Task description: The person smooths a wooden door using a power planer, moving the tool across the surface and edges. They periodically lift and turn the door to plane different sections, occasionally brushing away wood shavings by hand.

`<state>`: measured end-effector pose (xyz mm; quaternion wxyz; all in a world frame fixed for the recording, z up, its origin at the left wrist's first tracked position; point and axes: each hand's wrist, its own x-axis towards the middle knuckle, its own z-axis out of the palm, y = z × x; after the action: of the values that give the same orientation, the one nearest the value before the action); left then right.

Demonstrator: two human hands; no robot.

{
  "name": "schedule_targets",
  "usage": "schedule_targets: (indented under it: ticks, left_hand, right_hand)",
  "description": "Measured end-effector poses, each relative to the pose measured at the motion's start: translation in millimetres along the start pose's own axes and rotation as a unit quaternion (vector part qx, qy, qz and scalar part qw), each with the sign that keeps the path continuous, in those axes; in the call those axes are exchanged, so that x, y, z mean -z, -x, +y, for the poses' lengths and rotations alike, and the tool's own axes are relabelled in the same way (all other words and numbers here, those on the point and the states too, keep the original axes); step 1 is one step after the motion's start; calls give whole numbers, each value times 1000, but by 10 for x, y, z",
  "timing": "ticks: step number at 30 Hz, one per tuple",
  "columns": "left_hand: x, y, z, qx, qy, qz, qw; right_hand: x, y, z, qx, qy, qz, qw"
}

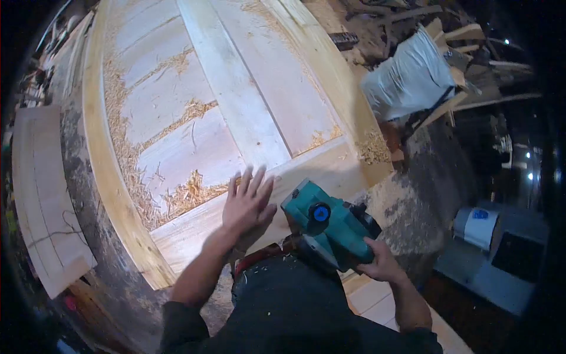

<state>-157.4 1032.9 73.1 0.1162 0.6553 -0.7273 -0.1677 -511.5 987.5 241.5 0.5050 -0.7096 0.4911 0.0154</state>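
Observation:
My right hand [382, 262] grips the rear handle of a teal electric planer [330, 221] with a blue knob on top. The planer is tilted and overlaps the near right part of the door's bottom rail [200, 230]. Over that same pale rail, my left hand [249, 197] is spread with its fingers apart, holding nothing. The wooden panel door [171, 121] stretches away ahead of me, with a centre stile [236, 88] between its panels. Curled wood shavings [191, 192] lie along the panel edges close to my left fingers.
A stuffed white sack [407, 76] with wood offcuts [463, 47] stands at the right of the door. On the left lies a separate board [47, 200]. A grey machine [489, 253] with a white cylinder is at the lower right. Sawdust [395, 203] covers the surface near the door's corner.

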Motion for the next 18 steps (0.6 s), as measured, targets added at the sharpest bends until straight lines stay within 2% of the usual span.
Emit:
schedule_targets:
  ticks: [4,6,8,10,12,14,15,18]
  left_hand:
    - [-51,608,66,255,-30,45,965]
    - [-1,962,-33,393,-39,103,913]
    - [-245,1525,-372,538,-119,166,818]
    - [-143,1840,-494,752,-75,178,630]
    - [-103,2167,-548,811,-16,211,545]
    - [-96,2101,-539,831,-31,218,511]
    - [-84,2094,-553,839,-38,221,496]
    - [-248,2341,-626,802,-39,306,511]
  right_hand:
    - [537,-470,126,91,26,-86,992]
    - [897,-801,66,115,56,-168,977]
    - [1187,-1198,129,199,142,-190,951]
    - [1382,-1569,124,261,192,-220,920]
    - [1480,-1892,20,296,213,-258,895]
    - [1483,-2189,-246,258,225,-352,871]
    - [1443,-2286,-340,250,230,-377,862]
    - [1187,-2411,-601,247,241,-413,843]
